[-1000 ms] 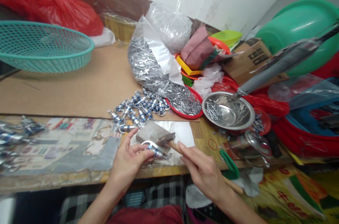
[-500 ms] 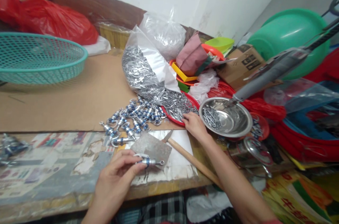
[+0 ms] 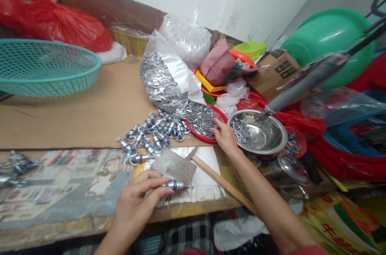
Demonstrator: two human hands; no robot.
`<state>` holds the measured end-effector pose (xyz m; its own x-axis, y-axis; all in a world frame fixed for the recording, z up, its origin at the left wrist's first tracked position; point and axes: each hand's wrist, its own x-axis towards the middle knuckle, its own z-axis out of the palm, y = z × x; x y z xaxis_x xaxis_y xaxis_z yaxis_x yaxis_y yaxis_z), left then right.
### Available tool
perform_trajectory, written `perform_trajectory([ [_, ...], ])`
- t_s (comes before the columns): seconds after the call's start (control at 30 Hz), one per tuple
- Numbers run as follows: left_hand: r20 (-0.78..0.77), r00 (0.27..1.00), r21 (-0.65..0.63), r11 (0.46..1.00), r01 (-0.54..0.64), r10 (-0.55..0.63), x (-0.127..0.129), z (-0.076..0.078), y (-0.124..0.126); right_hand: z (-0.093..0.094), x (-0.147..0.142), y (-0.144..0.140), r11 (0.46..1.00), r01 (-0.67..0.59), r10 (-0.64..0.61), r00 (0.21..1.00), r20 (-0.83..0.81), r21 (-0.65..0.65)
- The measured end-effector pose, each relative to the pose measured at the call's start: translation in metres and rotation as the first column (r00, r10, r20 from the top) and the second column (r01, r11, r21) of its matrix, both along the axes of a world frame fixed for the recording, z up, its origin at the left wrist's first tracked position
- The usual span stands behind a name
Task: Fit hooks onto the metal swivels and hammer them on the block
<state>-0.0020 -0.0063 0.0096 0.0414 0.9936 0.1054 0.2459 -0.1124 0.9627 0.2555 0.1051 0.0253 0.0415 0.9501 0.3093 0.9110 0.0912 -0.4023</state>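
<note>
Head view: a small metal part [image 3: 175, 185] is pinched in the left hand [image 3: 135, 202] over a metal block [image 3: 173, 166]. Tiny pieces in the red tray [image 3: 208, 137] are touched by the right hand [image 3: 224, 137], maybe for picking.

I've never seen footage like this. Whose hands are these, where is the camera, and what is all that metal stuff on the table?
There is no machine here: a person wears a camera on the head, so the one picture looks forward and down at that person's own two bare hands.

The left hand pinches a small blue-and-silver metal fitting beside a flat grey metal block. The right hand reaches to a red tray heaped with tiny silver parts; whether it grips any is too small to tell.

On the worktable lie a pile of similar blue-and-silver fittings, a wooden-handled hammer, a steel bowl holding small pins, and a clear bag spilling silver parts. A teal mesh basket sits far left.
</note>
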Motion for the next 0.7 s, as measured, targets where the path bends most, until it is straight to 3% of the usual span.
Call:
perform_trajectory([
  [0.1,0.021,1.0,0.001,1.0,-0.009,0.009,0.001,0.002,-0.002,0.011,-0.036,-0.041,0.989,-0.143,0.146,0.981,-0.128,0.031],
  [0.17,0.044,0.998,-0.039,0.998,-0.052,0.054,0.002,0.002,-0.005,0.018,-0.061,-0.071,0.894,-0.431,0.446,0.84,-0.31,0.119],
  [0.27,0.083,0.993,-0.079,0.994,-0.079,0.085,0.002,0.003,-0.007,0.024,-0.086,-0.102,0.76,-0.607,0.65,0.703,-0.289,0.233],
  [0.4,0.065,0.995,-0.049,0.996,-0.071,0.074,0.0,0.008,-0.008,0.026,-0.091,-0.111,0.723,-0.626,0.689,0.677,-0.258,0.292],
  [0.57,0.055,0.998,0.005,1.0,-0.013,0.013,-0.002,0.016,-0.008,0.025,-0.092,-0.11,0.749,-0.573,0.655,0.715,-0.245,0.333],
  [0.7,0.099,0.994,-0.044,0.997,0.059,-0.055,-0.004,0.024,-0.01,0.025,-0.091,-0.116,0.763,-0.567,0.644,0.715,-0.274,0.311],
])
